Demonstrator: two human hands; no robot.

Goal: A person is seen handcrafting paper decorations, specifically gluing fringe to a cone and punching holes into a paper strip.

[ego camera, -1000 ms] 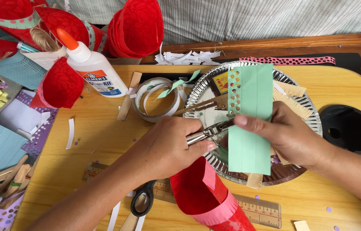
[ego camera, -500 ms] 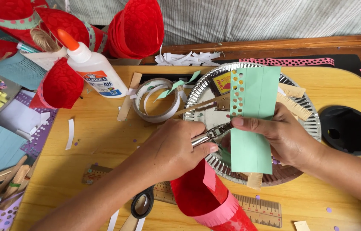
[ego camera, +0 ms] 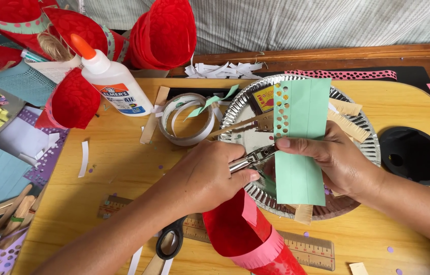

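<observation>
Wooden tabletop [ego camera: 123, 168] crowded with craft scraps: my left hand [ego camera: 207, 175] squeezes the metal hole punch [ego camera: 251, 158] on the green paper strip [ego camera: 299, 140], pinched upright over the foil plate [ego camera: 365, 135] by my right hand [ego camera: 334, 160]; upper left edge punched, lower edge unpunched.

The right hand [ego camera: 342, 163] grips a mint-green paper strip [ego camera: 299, 137] with a row of punched round holes down its edge nearest the left hand [ego camera: 207, 175]. That hand closes round a shiny silver hole punch [ego camera: 250, 159]. Beneath both lies a silver foil plate [ego camera: 362, 127] with a ridged rim. Just under the left hand sits a red paper cone [ego camera: 248, 234] edged in fringed pink, beside black-handled scissors [ego camera: 172, 239] and a tan wooden ruler [ego camera: 311, 249]. Beyond the left hand stand a white glue bottle [ego camera: 113, 84] with an orange cap and a whitish tape roll [ego camera: 187, 119]. The table [ego camera: 108, 173] is yellow-tan wood.
</observation>
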